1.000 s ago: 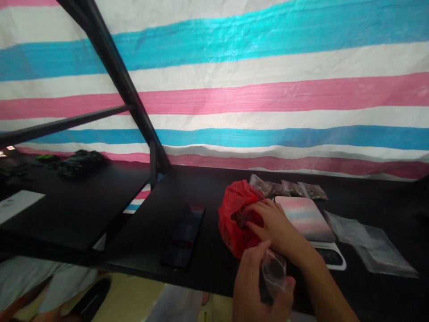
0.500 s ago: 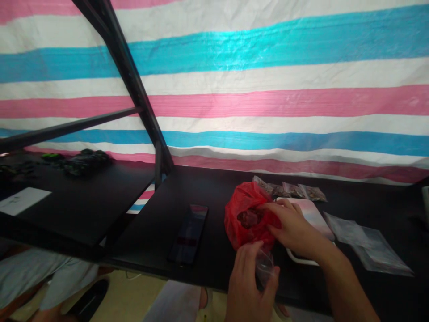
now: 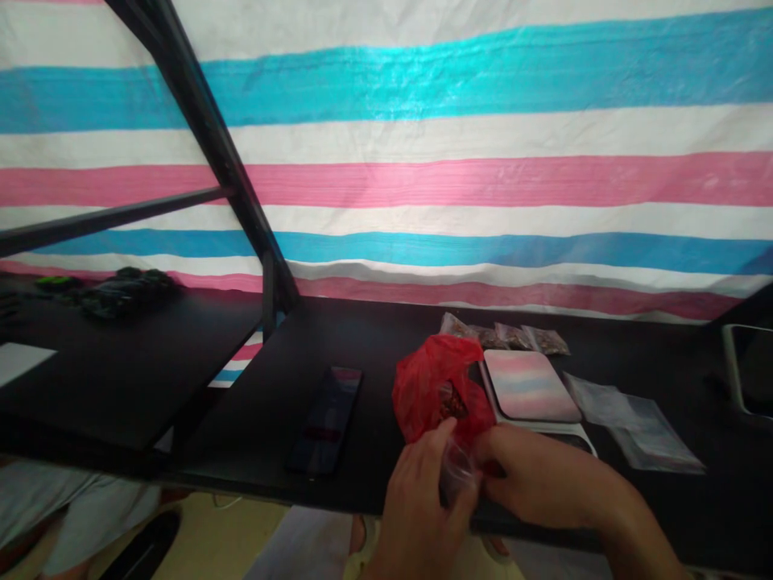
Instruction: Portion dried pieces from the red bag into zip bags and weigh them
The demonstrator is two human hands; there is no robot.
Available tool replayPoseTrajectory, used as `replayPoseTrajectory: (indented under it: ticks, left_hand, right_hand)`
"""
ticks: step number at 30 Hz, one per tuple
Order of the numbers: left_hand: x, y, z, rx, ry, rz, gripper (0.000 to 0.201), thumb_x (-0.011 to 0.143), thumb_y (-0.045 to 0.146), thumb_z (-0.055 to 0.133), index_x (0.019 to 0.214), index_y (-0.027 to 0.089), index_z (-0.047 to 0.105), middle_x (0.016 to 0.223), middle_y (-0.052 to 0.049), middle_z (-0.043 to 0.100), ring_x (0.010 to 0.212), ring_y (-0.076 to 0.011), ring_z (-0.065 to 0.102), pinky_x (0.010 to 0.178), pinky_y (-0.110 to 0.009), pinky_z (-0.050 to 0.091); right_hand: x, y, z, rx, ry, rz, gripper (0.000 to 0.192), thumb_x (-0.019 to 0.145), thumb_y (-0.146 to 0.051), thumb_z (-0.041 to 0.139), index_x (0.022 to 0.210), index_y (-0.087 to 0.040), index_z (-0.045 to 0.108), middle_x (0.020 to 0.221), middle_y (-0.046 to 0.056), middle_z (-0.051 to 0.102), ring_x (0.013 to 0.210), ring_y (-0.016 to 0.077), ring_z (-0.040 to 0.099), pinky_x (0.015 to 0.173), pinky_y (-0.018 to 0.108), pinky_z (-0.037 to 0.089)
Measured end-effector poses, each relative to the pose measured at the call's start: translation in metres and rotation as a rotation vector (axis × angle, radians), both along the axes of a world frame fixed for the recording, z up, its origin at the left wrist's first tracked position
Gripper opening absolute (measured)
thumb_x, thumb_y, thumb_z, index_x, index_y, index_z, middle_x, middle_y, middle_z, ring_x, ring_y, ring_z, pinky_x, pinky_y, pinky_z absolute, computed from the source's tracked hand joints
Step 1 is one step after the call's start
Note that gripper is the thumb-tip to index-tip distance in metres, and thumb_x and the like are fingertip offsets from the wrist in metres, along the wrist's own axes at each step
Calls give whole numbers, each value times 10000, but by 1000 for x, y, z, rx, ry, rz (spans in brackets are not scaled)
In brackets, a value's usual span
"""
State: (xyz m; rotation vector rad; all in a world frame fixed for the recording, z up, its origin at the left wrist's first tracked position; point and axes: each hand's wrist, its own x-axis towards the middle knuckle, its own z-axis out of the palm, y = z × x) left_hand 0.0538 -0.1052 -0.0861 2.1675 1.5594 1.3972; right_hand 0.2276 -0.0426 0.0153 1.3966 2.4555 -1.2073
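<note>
My left hand [image 3: 423, 491] grips a small clear plastic bag [image 3: 457, 471] near the table's front edge, thumb and fingers around it. At the bag's right side, my right hand [image 3: 519, 475] has its fingers curled together; what they hold is hidden. Just beyond both hands, a red plastic bag [image 3: 426, 379] lies open, with small reddish-brown dried bits [image 3: 452, 400] in it. Touching the red bag's right side is a white scale [image 3: 531, 385] with a shiny square plate; its front part is partly behind my right hand.
Several filled small bags [image 3: 547, 340] lie behind the scale. Flat clear bags [image 3: 643, 431] lie to its right. A dark phone [image 3: 326, 423] rests on the black table [image 3: 259, 411] at left; another device [image 3: 752, 370] stands at far right. A black metal frame [image 3: 241, 193] rises at left.
My right hand has come out of the red bag and moved toward me, down to the clear bag. My left hand keeps hold of the clear bag. The view has shifted slightly right.
</note>
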Motion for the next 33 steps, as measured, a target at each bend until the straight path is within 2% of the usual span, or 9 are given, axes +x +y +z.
replayPoseTrajectory:
  ticks: [2,5,7,10,15,20,24,28,33]
  left_hand:
    - [-4,0,-2,-117,-32,47,451,989,296,638,1434,232,591,1253,-120,814,1058,-274,817,888,-415,685]
    - [-7,1,0,-271,-146,93,441,1002,374,630,1423,241,615,1343,-125,783,1153,-284,795,955,-440,663]
    - [-7,2,4,-361,-239,132,458,1000,430,626,1416,238,626,1326,-124,787,1151,-284,793,987,-453,647]
    - [-5,3,9,-424,-347,206,477,973,489,632,1367,223,664,1265,-138,798,1101,-302,796,974,-481,639]
    - [-3,-2,7,-404,-447,271,489,921,538,690,1302,230,695,1165,-133,807,1038,-317,787,945,-504,625]
    - [0,-6,6,-425,-560,272,488,920,550,703,1292,234,682,1091,-103,797,970,-287,778,909,-467,615]
    - [3,-3,9,-403,-671,279,457,917,541,716,1257,239,674,1110,-94,787,1001,-276,772,890,-426,608]
    - [2,4,14,-361,-782,310,468,913,561,743,1235,232,658,1076,-79,784,927,-241,773,804,-360,611]
    - [-5,18,18,-397,-953,210,519,890,577,791,1206,198,630,985,-69,782,853,-214,781,755,-317,621]
  right_hand:
    - [-4,6,-4,40,33,-28,248,859,-101,552,807,-202,772,791,22,792,686,162,689,606,249,428]
    - [-15,19,-16,264,145,-173,266,998,-160,517,994,-202,780,1031,57,807,923,194,726,826,279,496]
    - [-27,27,-27,437,75,-299,247,1056,-224,514,1069,-179,757,1141,111,782,1040,241,713,904,330,494]
    - [-47,35,-45,534,-81,-392,254,1065,-367,585,1147,-173,728,1227,153,749,1124,308,693,917,382,500]
    - [-59,36,-49,539,-71,-397,270,1028,-377,659,1197,-177,722,1236,153,748,1172,336,669,970,418,503]
    - [-33,34,-37,529,54,-274,219,944,-131,694,1130,-213,776,1212,92,766,1168,293,645,1020,399,478]
    - [-24,34,-38,470,169,-199,280,941,-77,669,1144,-217,803,1218,79,761,1177,260,655,1054,370,473]
    - [-31,35,-47,491,134,-306,252,976,-140,674,1194,-183,794,1224,125,727,1164,275,661,1030,378,497]
    - [-44,34,-54,525,140,-381,230,966,-169,714,1187,-183,777,1205,119,742,1168,295,659,1010,401,508]
